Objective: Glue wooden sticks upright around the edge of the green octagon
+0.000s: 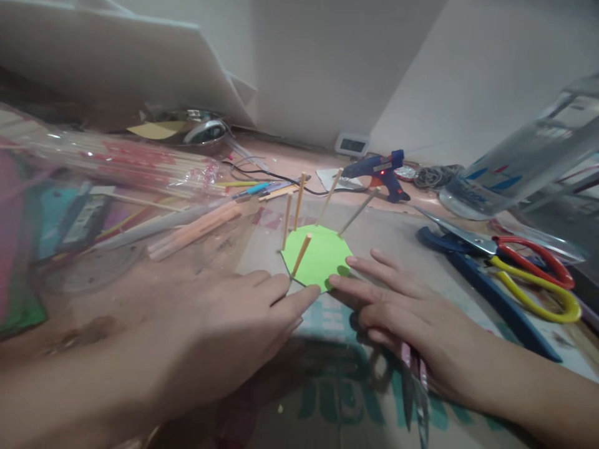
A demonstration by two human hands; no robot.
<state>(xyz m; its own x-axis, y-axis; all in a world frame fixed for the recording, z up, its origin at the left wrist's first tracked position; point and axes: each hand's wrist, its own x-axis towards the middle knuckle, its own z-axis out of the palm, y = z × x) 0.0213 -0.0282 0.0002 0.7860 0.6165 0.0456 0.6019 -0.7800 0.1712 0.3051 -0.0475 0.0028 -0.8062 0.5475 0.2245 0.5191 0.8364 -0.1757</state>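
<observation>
A bright green many-sided card [321,257] lies flat with several thin wooden sticks [302,255] standing along its edge, some leaning. My left hand [234,330] rests at its near left edge, palm down, the index finger stretched out to touch the rim. From the right, my right hand [402,305] reaches in with its fingertips on the card. Small scissors with pink handles [414,386] hang under the right palm, blades toward me; the hand hides most of the handles, and the grip looks loose.
A blue glue gun [381,171] with a lit red light stands behind the card. Right are red-and-yellow-handled scissors [528,255], a blue tool [500,299] and a clear bottle [515,156]. Left lie bagged sticks [116,162], loose wooden sticks [196,231] and a utility-knife-like grey item [84,218].
</observation>
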